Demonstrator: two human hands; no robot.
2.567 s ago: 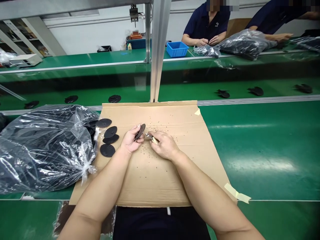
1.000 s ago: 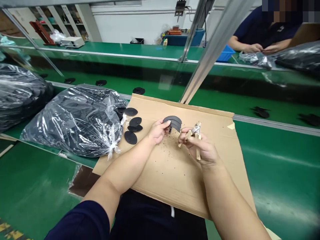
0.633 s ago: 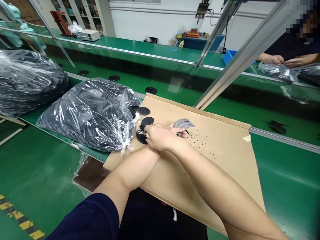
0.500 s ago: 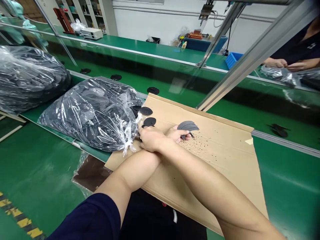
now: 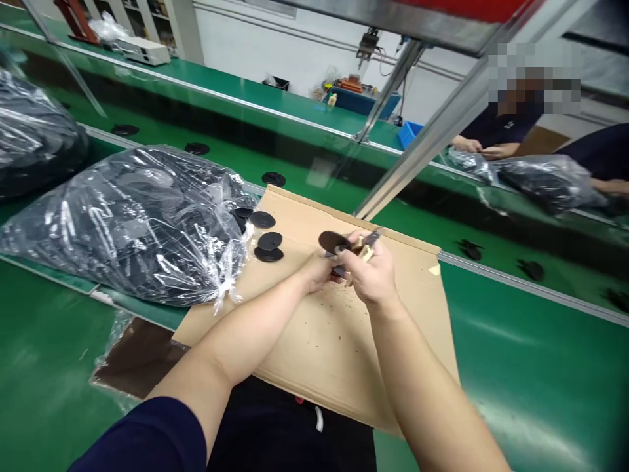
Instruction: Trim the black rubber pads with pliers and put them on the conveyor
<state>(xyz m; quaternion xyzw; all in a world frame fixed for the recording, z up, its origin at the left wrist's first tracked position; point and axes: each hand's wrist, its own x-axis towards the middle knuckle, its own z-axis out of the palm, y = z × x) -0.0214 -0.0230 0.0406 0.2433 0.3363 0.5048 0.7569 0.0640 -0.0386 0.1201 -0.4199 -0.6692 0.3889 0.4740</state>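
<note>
Both my hands meet over the middle of a cardboard sheet (image 5: 314,341). My left hand (image 5: 316,270) is closed on black round discs (image 5: 334,242), held just above the sheet. Pressed against it from the right, my right hand (image 5: 372,275) is closed on a small cutter (image 5: 367,244) with tan handles and a metal tip pointing up and away. Three loose black discs (image 5: 269,240) lie on the cardboard to the left of my hands. Dark crumbs speckle the sheet under my hands.
A clear plastic bag of black parts (image 5: 122,223) lies left of the cardboard, with another bag (image 5: 34,137) at far left. More black discs (image 5: 274,178) sit on the green conveyor (image 5: 515,341) beyond. A slanted metal post (image 5: 417,151) rises behind. Other people handle bags (image 5: 540,180) across the line.
My right hand had reached across my left arm to the loose discs; it is now back beside the left hand. One loose disc is gone from the cardboard. The view has shifted.
</note>
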